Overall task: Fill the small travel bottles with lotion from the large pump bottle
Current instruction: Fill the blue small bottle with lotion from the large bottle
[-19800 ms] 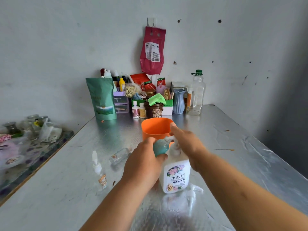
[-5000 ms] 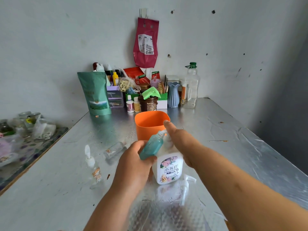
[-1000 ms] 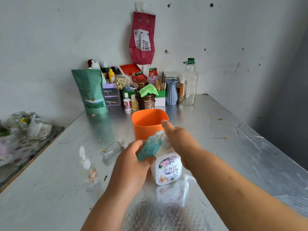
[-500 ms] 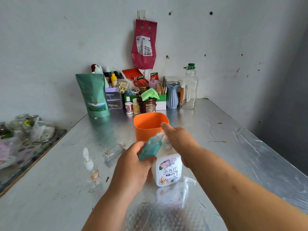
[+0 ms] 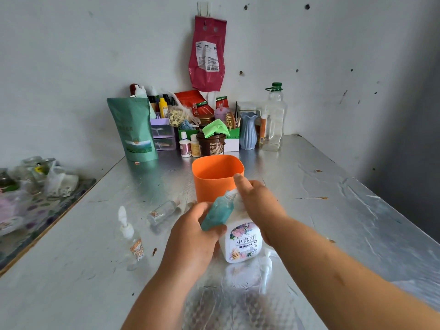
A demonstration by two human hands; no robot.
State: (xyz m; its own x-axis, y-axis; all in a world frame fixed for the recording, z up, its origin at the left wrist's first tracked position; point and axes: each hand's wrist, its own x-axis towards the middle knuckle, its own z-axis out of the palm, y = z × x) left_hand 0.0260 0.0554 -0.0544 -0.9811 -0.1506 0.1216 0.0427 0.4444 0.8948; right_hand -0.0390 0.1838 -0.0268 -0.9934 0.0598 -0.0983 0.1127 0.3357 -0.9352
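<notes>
White floral-labelled pump bottle [image 5: 242,244] stood just before the orange plastic cup [image 5: 215,184], unmoved; the left hand [image 5: 195,236] still gripped the tilted teal travel bottle [image 5: 217,211] at its spout. Covering the pump head, the right hand [image 5: 259,206] hid its own grip: cannot tell.

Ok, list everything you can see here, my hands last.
large pump bottle: one, white, table centre
teal travel bottle: one, teal, tilted by the pump bottle's top
upright travel bottle: one, clear, front left
lying travel bottle: one, clear, left of the cup
loose pump head: one, white, right of the pump bottle
cup: one, orange, behind the pump bottle
pouch: one, green, back left
bag: one, red, hanging on the wall
vase: one, blue, back
plastic bottle: one, clear, back right
table: one, silver
left grip: holds the teal travel bottle
right grip: rests on the pump bottle's top
</notes>
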